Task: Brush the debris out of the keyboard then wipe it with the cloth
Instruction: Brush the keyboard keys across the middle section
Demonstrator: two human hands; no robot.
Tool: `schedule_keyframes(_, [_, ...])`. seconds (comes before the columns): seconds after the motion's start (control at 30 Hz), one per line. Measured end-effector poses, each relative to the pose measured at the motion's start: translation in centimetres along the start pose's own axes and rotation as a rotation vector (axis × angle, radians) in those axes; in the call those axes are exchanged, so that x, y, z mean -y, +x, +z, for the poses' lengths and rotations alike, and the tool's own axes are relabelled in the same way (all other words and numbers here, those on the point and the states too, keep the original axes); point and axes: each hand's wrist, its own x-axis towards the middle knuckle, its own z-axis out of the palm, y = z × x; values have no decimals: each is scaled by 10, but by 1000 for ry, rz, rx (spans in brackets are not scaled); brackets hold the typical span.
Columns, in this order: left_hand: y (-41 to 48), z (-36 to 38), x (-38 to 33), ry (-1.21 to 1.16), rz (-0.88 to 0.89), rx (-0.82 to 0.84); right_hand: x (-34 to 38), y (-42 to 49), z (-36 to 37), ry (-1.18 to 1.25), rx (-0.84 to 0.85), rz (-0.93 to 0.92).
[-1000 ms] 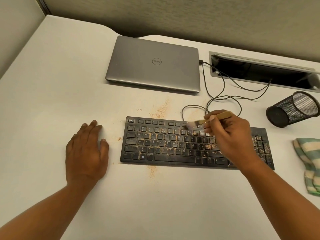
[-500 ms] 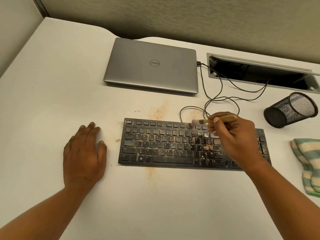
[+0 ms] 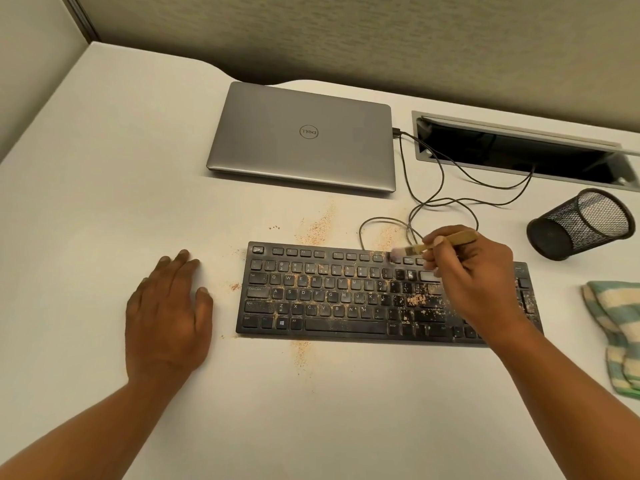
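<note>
Right hand (image 3: 474,282) pinches brush (image 3: 450,239), bristles on top row of keyboard (image 3: 329,296), toward 1 o'clock. Keyboard debris-strewn, mid-desk. Left hand (image 3: 169,317) flat, fingers straight, at its 9 o'clock. Cloth (image 3: 616,327) at 3 o'clock.

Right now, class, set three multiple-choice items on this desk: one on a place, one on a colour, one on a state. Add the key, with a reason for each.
1. Where is the cloth?
A far left
B right of the keyboard
C against the wall

2. What colour is the laptop?
A silver
B red
C white

3. What is the right hand doing?
A lying flat
B making an empty fist
C holding a brush

Key:
1 B, the cloth lies past the keyboard's right end.
2 A, the shut lid is silver-grey.
3 C, the fingers pinch the brush handle over the top row of keys.
</note>
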Motion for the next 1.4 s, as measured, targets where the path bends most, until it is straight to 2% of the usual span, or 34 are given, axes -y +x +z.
schedule_keyframes(0.1, [0, -1, 0, -1, -5, 6, 2, -2, 3, -82, 32, -41])
schedule_keyframes(0.23, [0, -1, 0, -7, -4, 13, 2, -2, 1, -39, -34, -14])
schedule_keyframes(0.3, [0, -1, 0, -15, -1, 14, 2, -3, 4, -74, -10, 1])
schedule_keyframes(0.4, [0, -1, 0, -16, 3, 4, 4, -7, 11, 20, 40, 42])
schedule_keyframes(0.53, [-1, -1, -1, -22, 3, -4, 8, -6, 14, 25, -40, 36])
schedule_keyframes(0.63, [0, -1, 0, -19, 5, -4, 13, -5, 17, 80, 32, 88])
schedule_keyframes(0.77, [0, -1, -1, -17, 3, -1, 13, -2, 18, 102, 15, 92])
schedule_keyframes(0.87, [0, -1, -1, -16, 4, -5, 15, -1, 19, 164, 109, 167])
schedule_keyframes(0.97, [0, -1, 0, -15, 6, -4, 19, -1, 19, 176, 42, 157])
schedule_keyframes(1.1, [-1, -1, -1, -20, 4, -5, 21, -3, 23, 229, 126, 255])
schedule_keyframes(1.2, [0, -1, 0, -24, 9, -8, 25, -6, 25, 256, 74, 266])
schedule_keyframes(1.3, [0, -1, 1, -12, 6, 6, 29, -10, 30, 245, 153, 297])
schedule_keyframes(1.4, [1, -1, -1, -6, -3, 13, 33, -13, 33, 239, 93, 279])
